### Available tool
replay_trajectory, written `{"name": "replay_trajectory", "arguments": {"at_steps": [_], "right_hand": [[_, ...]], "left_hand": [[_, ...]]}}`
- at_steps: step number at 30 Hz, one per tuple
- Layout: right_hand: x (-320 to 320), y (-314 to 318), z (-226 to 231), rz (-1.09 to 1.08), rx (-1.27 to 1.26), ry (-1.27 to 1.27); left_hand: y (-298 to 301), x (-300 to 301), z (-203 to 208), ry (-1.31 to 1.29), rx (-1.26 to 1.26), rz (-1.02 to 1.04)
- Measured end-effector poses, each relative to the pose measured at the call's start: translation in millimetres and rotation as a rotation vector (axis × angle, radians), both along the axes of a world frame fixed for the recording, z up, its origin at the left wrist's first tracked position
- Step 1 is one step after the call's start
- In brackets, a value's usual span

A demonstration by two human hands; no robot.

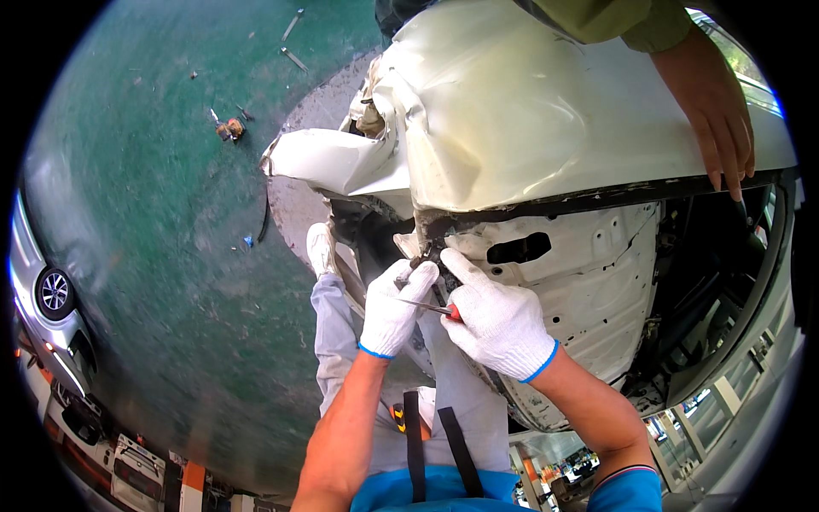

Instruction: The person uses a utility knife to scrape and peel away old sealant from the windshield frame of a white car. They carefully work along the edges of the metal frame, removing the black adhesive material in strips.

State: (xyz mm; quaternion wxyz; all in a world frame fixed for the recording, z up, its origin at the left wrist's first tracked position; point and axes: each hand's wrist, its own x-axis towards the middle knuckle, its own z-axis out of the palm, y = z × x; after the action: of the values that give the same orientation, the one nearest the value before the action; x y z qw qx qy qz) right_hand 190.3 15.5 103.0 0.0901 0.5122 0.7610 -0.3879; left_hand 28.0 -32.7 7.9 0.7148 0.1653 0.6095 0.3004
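Note:
Both my hands wear white knit gloves with blue cuffs. My right hand (499, 328) is closed around the red handle of a screwdriver (455, 313), its thin metal shaft pointing left across my left fingers. My right index finger reaches up to a dark fitting (433, 253) at the corner of a stripped white car body. My left hand (392, 309) pinches a small dark piece at that same corner; its kind is hidden by the fingers. Above lies a crumpled white body panel (512, 102). Below it is a bare white metal panel (589, 290) with an oval hole.
Another person's hand (712, 115), below an olive sleeve (636, 26), rests at the panel's right edge. On the green floor (171, 256) lie a rusty part (229, 129) and metal strips (293, 58). A silver car (51, 299) stands far left. My shoe (322, 247) is beside the bodywork.

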Motion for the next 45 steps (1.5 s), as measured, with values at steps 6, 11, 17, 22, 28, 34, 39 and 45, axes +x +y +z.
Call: {"name": "replay_trajectory", "arguments": {"at_steps": [6,11,17,22,28,34,39,45], "right_hand": [[2,-1,-9,-0.194,-0.008,0.102],[3,-1,-8,-0.254,-0.081,0.135],[10,-16,5,-0.204,-0.178,0.131],[26,-22,7,-0.299,-0.186,0.123],[40,-13,12,-0.412,-0.196,0.037],[38,19,22,-0.398,-0.280,-0.114],[33,39,32,-0.107,-0.190,-0.269],[27,55,30,0.173,-0.087,-0.371]], "left_hand": [[1,-1,4,-0.094,-0.070,0.060],[17,-7,16,-0.029,-0.048,0.012],[33,-11,26,0.021,-0.081,-0.053],[46,0,43,0.016,-0.162,0.013],[5,46,41,0.155,-0.098,0.271],[-5,44,33,0.242,-0.021,0.187],[-5,36,30,0.123,-0.068,0.183],[-4,14,16,0.132,0.010,0.052]]}}
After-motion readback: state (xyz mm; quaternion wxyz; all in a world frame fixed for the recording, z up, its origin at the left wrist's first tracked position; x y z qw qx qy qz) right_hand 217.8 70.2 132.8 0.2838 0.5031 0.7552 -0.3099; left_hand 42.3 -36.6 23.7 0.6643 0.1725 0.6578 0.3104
